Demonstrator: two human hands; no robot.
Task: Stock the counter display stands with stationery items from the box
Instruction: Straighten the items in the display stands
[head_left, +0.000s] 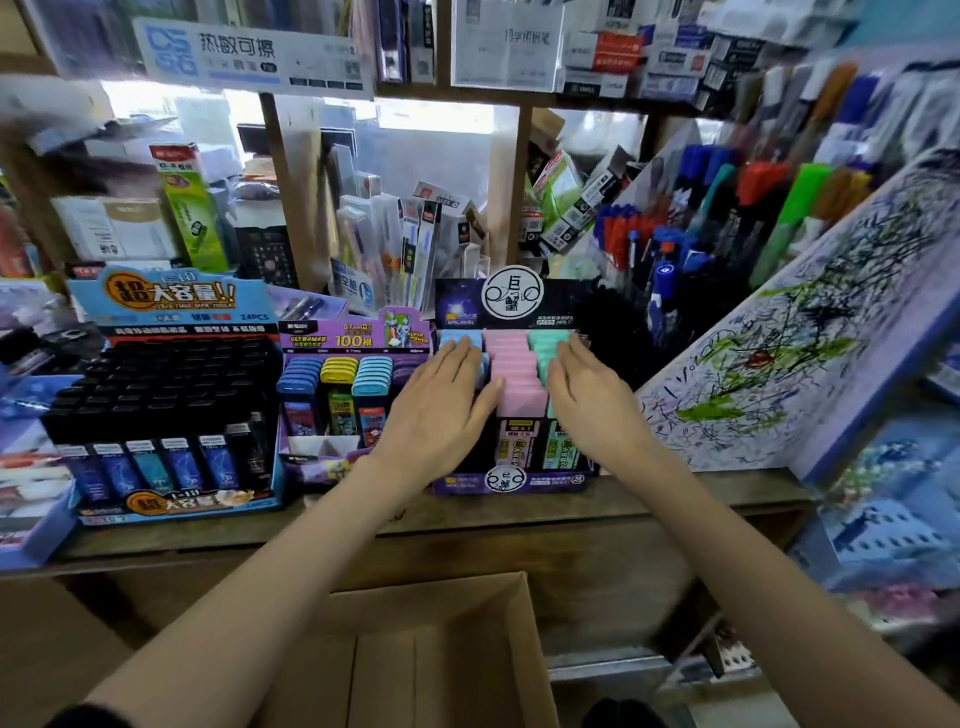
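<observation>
Head view: levelling packs (517, 374) in display stand (514, 480) with flat left hand (441, 410) and right hand (592, 410), fingers (457, 358) straight; next, probably reach into box (415, 649).

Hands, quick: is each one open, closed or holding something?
Left hand: open, flat on the blue cases.
Right hand: open, flat on the green cases.

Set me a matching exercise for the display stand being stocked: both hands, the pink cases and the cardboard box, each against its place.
Things:
1. left hand
2. right hand
3. pink cases
4. cardboard box

Places:
A. below the counter edge
B. resting on the mint-green cases
C. between the two hands
D. resting on the light-blue cases

Pairs: 1-D, 2-B, 3-C, 4-A.
</observation>
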